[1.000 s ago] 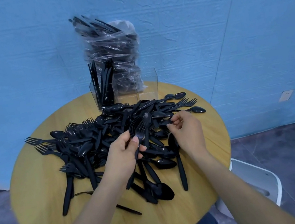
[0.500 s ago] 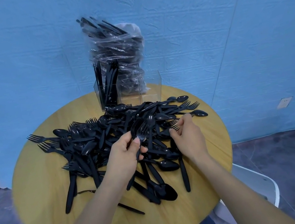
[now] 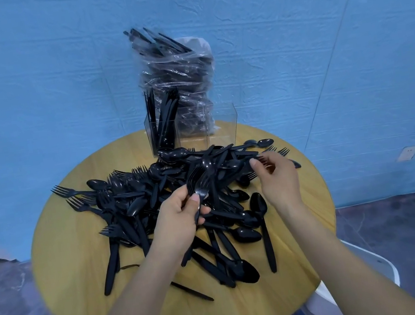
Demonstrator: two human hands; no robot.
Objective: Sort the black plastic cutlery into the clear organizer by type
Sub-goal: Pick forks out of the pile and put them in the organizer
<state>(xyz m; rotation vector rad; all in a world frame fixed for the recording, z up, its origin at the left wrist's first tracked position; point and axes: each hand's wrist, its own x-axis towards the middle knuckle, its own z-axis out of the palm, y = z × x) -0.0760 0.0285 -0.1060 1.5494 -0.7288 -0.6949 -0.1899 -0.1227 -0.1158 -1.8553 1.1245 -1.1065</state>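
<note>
Gathering forks: left hand (image 3: 176, 217) grips a fork bunch (image 3: 199, 180) over the cutlery pile (image 3: 152, 194) mid-table (image 3: 75, 262). Right hand (image 3: 279, 181) pinches another fork (image 3: 279, 151) at 2 o'clock. Organizer (image 3: 223, 124) sits at 12, one compartment filled. Next: add fork to bunch, likely drop into an empty compartment.

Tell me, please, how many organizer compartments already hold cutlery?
1: the left compartment, with pieces standing upright. The rest of the organizer looks empty, though the bag behind shows through its clear walls and could hide something.
</note>
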